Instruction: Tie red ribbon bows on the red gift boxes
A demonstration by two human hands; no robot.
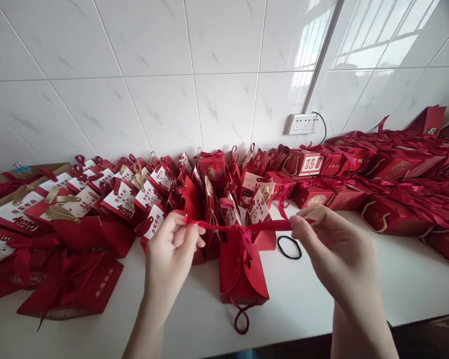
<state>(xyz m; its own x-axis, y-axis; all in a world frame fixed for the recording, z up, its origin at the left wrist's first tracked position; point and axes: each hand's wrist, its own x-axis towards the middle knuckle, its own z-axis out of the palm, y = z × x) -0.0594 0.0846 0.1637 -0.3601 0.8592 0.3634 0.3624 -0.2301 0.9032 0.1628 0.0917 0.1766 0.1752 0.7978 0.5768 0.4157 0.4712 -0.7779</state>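
In front of me on the white table stands a red gift box [242, 274] with curved top flaps and a dark red cord loop [241, 320] hanging toward the near edge. A red ribbon [271, 226] is knotted at the top of this box and pulled out taut to both sides. My left hand [175, 244] pinches one ribbon end between thumb and fingers, left of the box. On the other side my right hand [333, 244] pinches the opposite end. A black hair tie [289, 248] lies on the table close to my right hand.
Rows of red and white gift bags [125, 199] fill the left and middle back. Red ribboned boxes [392, 214] are stacked along the right. A loose folded red box [75, 289] lies front left. A power strip [303, 124] sits against the tiled wall [157, 109].
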